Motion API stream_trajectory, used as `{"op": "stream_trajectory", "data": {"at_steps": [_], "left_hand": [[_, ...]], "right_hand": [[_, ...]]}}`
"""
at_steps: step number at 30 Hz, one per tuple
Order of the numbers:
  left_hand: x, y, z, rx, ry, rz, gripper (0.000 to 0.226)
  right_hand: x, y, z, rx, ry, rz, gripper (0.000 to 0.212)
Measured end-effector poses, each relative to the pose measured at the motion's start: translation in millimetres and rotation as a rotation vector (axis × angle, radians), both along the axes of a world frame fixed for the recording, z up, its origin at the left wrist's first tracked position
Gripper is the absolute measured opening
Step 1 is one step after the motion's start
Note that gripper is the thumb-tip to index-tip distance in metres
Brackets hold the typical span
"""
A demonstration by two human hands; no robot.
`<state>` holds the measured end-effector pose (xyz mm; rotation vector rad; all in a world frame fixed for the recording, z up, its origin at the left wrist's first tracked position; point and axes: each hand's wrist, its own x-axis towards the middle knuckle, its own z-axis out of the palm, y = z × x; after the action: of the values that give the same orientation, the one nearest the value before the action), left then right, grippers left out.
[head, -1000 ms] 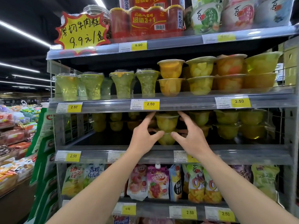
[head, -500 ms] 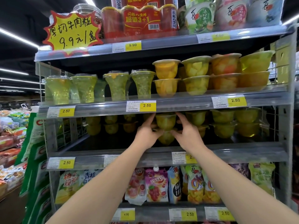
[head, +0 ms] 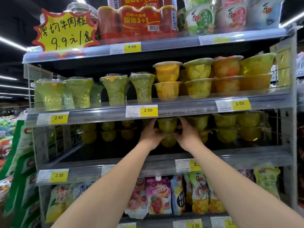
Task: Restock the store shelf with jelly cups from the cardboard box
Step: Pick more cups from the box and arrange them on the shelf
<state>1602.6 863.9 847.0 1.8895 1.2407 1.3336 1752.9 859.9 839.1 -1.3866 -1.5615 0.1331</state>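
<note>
Step in hand: a stack of two jelly cups point(head: 167, 127) is being set on the third shelf point(head: 230, 156), well back from its front lip, in the gap between the cups at the left rear and the full stacks on the right.
Left hand point(head: 152, 134): it is wrapped against the left side of the stack, fingers reaching up the upper cup, thumb towards the lower one; the stack is grasped.
Right hand point(head: 187, 134): the mirror of it on the right side, fingers laid up along the upper cup; the stack is pinched between the two hands.
Place of the cups: between the hands, under the price rail point(head: 141, 111) of the shelf above, just beside the neighbouring stack point(head: 199, 124) on the right.
Progress, as judged: the right half of the shelf is filled and the front left is open, so more stacks are probably called for.
Next move, as judged: the stack is to be lowered flat and square before the hands are let go, with the top cup kept centred so it is not tipped.
Hidden: the foot of the stack is covered by the hands, so it cannot be told whether the shelf is touched.
Not in view: the cardboard box.
Hard to make out: cups in the dark rear left point(head: 107, 130).
</note>
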Motion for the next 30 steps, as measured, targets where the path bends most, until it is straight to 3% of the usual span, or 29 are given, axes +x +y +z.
{"op": "stream_trajectory", "data": {"at_steps": [5, 11, 15, 30], "left_hand": [[2, -4, 3, 0.041, 0.046, 0.008, 0.084], [0, -5, 4, 0.041, 0.079, 0.040, 0.088], [-7, -13, 5, 0.050, 0.100, 0.068, 0.086], [-11, -118, -39, 0.155, 0.079, 0.203, 0.061]], "right_hand": [[1, -1, 0, -0.019, 0.003, -0.025, 0.073], [0, -8, 2, -0.046, -0.026, -0.030, 0.077], [4, -24, -5, 0.044, -0.068, -0.009, 0.081], [25, -121, -49, 0.089, -0.228, 0.009, 0.057]]}}
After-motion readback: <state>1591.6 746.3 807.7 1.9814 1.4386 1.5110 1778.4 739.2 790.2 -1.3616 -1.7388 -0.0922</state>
